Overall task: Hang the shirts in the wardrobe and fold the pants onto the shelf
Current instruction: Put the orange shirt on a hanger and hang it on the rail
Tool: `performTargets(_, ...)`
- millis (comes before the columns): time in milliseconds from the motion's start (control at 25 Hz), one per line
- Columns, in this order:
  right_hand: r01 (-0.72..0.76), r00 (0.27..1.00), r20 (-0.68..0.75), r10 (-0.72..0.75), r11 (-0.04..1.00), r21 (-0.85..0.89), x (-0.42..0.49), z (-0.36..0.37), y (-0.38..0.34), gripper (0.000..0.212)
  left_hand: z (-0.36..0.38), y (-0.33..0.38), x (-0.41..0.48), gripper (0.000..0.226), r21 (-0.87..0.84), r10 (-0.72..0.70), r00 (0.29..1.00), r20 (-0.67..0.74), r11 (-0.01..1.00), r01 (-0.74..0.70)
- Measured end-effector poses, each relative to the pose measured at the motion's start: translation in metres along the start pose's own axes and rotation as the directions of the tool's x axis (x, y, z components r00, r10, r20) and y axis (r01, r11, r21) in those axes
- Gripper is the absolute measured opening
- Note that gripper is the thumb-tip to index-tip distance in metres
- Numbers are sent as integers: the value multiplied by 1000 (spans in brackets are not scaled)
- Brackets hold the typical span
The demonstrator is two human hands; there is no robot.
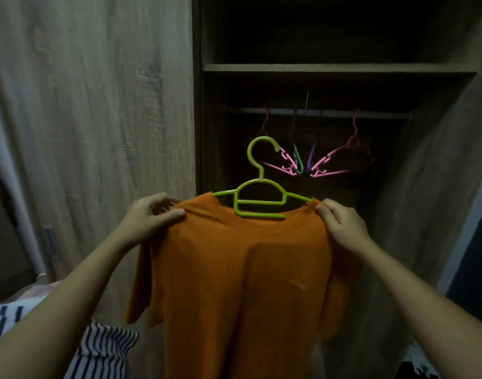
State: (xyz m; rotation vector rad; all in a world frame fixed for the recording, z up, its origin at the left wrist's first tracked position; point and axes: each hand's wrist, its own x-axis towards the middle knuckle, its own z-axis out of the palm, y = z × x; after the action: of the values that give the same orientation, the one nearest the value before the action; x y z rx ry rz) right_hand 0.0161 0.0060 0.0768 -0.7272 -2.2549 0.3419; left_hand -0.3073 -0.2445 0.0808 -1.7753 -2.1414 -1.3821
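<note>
Both hands, left hand [149,217] and right hand [341,225], pinch the orange T-shirt [242,283] shoulders on a green hanger [261,192].

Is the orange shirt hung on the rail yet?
No. The green hanger is off the rail; left hand and right hand hold the orange shirt.

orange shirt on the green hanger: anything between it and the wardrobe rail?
No barrier: the wardrobe stands open beyond the orange shirt and its green hanger. The rail carries empty pink hangers and a few others, so the hook probably needs a bare stretch between them.
</note>
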Motion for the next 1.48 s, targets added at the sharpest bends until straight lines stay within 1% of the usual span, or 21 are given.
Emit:
performTargets(80, -34, 998, -51, 35, 999, 16, -1, -4, 8, 36, -6, -15, -7, 29, 74, -62, 995, 76, 996, 56)
performTargets(120, -35, 998, -58, 35, 999, 11, -2, -7, 12, 39, -6, -24, -10, 36, 119, -75, 994, 73, 991, 66)
performTargets(200, -8, 999, -50, 5, 999, -52, -3, -9, 17, 46, -5, -38, -15, 31, 104, -76, 993, -86, 991, 85)
performTargets(280, -6, 998, -68, -1, 995, -95, -5, -9, 19, 51, -5, -46, -18, 16, 8, -76, 948, -309, 997, 83)
performTargets(320, -14, 994, -107, 6, 997, -74, -5, -9, 19, 52, -4, -48, -19, 16, 9, -77, 930, -360, 996, 86)
performTargets(360, -17, 988, -152, 10, 999, -44, -5, -9, 19, 54, -1, -51, -20, 19, 33, -88, 931, -355, 994, 107)
performTargets(480, 5, 983, -182, -8, 1000, -20, -4, -11, 16, 55, 0, -55, -23, 31, 98, -119, 963, -243, 984, 146)
performTargets(640, -20, 985, -172, 7, 997, -69, -6, -15, 6, 35, -11, -58, -21, 58, 144, -175, 984, -34, 974, 178)
performTargets(720, -32, 990, -139, 22, 997, -73, -7, -15, 4, 37, -9, -54, -17, 45, 183, -226, 974, -20, 957, 226)
performTargets(760, -36, 992, -124, 28, 997, -66, -8, -15, 3, 44, -5, -47, -14, 36, 127, -253, 967, -17, 959, 253)
performTargets(800, -29, 993, -113, 23, 998, -52, -9, -14, 4, 51, -2, -36, -9, 37, 11, -263, 965, -7, 965, 263)
performTargets(880, -11, 997, -79, 9, 999, -32, -7, -11, 3, 60, 3, -12, 3, 38, -121, -196, 980, 42, 972, 200)
performTargets(920, -11, 998, -57, 9, 999, -33, -7, -9, -1, 54, 3, -2, 10, 39, -71, -138, 987, 79, 987, 144)
performTargets(1000, -32, 999, -41, 32, 999, -16, -2, -6, -8, 31, 1, 15, 22, 55, 114, -77, 981, 178, 992, 57)
performTargets(1080, -56, 998, 7, 56, 998, 41, 3, -7, -10, 28, -1, 19, 25, 67, 160, -16, 974, 224, 987, -21)
performTargets(1160, -107, 993, 67, 101, 989, 106, 9, -7, -15, 32, -2, 18, 18, 60, 101, 45, 989, 143, 993, -60)
performTargets(1200, -127, 991, 62, 121, 987, 97, 13, -5, -22, 27, -1, 16, 14, 53, 83, 61, 995, 80, 994, -67)
performTargets(1240, -128, 992, 28, 126, 989, 70, 16, -1, -30, 23, 1, 13, 11, 44, 84, 74, 997, 23, 994, -75)
performTargets(1320, -82, 997, 2, 83, 993, 82, 23, 14, -54, 31, 8, 10, 8, 34, 166, 59, 997, -50, 985, -50)
performTargets(1400, -95, 987, 143, 68, 977, 191, 30, 33, -88, 37, 18, 11, 6, 31, 266, 2, 996, -84, 964, 21)
performTargets(1480, -249, 932, 333, 142, 918, 308, 40, 53, -116, 44, 31, 17, 7, 35, 354, -8, 990, -144, 933, 59)
